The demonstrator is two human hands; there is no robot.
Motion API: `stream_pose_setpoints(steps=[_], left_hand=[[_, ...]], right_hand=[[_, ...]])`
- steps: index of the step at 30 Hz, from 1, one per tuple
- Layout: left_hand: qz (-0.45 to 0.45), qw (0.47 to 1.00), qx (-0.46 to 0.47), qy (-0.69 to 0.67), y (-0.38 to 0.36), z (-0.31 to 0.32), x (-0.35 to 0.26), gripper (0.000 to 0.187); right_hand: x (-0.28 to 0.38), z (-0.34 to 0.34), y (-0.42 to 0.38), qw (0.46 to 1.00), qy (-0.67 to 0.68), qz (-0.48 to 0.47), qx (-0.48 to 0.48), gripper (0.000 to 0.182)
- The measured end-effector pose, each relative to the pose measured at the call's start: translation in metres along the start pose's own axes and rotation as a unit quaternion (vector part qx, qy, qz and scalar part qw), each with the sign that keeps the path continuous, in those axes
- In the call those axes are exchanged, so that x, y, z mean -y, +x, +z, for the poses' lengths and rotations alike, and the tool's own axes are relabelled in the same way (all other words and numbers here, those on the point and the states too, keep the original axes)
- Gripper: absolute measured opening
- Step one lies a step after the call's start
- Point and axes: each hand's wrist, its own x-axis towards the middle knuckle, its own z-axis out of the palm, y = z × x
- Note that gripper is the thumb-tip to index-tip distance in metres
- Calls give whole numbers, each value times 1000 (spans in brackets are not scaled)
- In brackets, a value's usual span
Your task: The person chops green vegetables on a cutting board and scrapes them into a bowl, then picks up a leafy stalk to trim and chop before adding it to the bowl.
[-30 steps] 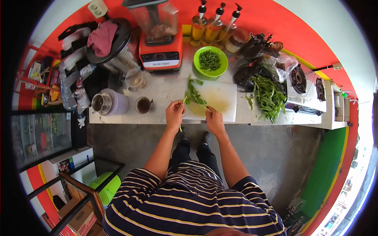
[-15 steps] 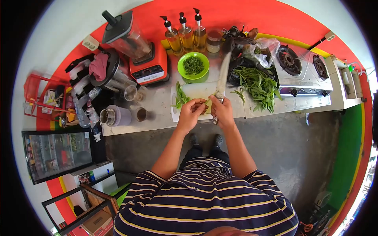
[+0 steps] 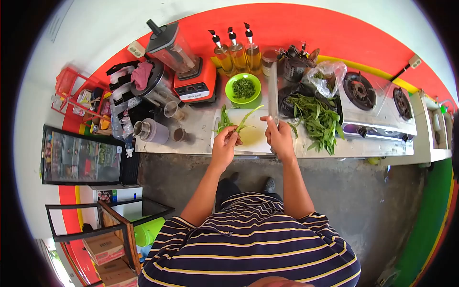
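My left hand pinches a green leafy stem above the near left part of the white cutting board. The stem slants up and to the right from the fingertips. My right hand is closed around the handle of a large knife, its broad blade pointing away from me, past the board's right side. Green leaves lie along the left edge of the board, partly behind my left hand. Beyond the board stands a green bowl of chopped greens.
A pile of leafy stems lies right of the board, beside a gas stove. A red blender, pump bottles and a jar stand at the back. Left are cups and a steel-mouthed flask.
My hands have moved apart; before, they were close together at the stem. The stem now extends freely from my left hand. The knife remains in my right hand, and the whole view has shifted.
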Motion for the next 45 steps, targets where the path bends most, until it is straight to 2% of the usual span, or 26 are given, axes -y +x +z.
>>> stream_pose_setpoints(steps=[2, 3, 5, 6, 9, 10, 18, 19, 21, 25, 28, 30, 35, 38, 39, 43, 45], left_hand=[[32, 999, -36, -8, 0, -1, -3, 26], [38, 998, -40, -8, 1, 1, -8, 26], [53, 997, -47, -26, 5, 6, -16, 24], [57, 997, -45, -25, 6, 7, -23, 24], [78, 996, -43, -11, 7, 8, -34, 26], [79, 996, -43, -15, 7, 6, -35, 27], [97, 993, -42, -51, 11, -11, -42, 24], [87, 995, -26, -41, 12, -11, -41, 25], [81, 996, -9, -34, 16, -13, -40, 27], [89, 994, 14, -56, 21, -20, -40, 25], [59, 993, 53, -87, 29, -27, -40, 26], [51, 993, 59, -90, 36, -30, -37, 28], [44, 992, 95, -71, 48, -43, -33, 30], [41, 990, 116, -67, 56, -47, -35, 30], [35, 989, 123, -75, 57, -48, -35, 30], [44, 987, 141, -63, 65, -52, -34, 29], [70, 986, 148, -10, 67, -52, -35, 28]], right_hand=[[8, -3, -5, 993, -84, -41, 72, 44], [7, -2, -6, 992, -85, -46, 77, 44], [6, -2, -5, 981, -88, -90, 147, 44], [9, -2, -4, 975, -135, -74, 157, 46], [15, 9, -4, 972, -163, -104, 134, 43], [18, 12, -4, 975, -147, -83, 141, 44], [23, 38, -7, 961, -173, -109, 188, 48], [17, 40, -5, 960, -178, -109, 185, 48], [5, 48, 2, 974, -93, -117, 169, 49], [3, 62, 7, 976, -87, -127, 152, 50], [-1, 74, 8, 981, -63, -127, 132, 51], [-6, 82, 8, 989, -53, -122, 67, 43], [-8, 79, 13, 986, -83, -137, 39, 39], [-5, 81, 12, 983, -110, -146, 37, 42], [-5, 82, 10, 980, -118, -153, 44, 50], [-6, 96, 5, 971, -186, -152, -25, 50], [-9, 98, 6, 975, -162, -148, -26, 51]])
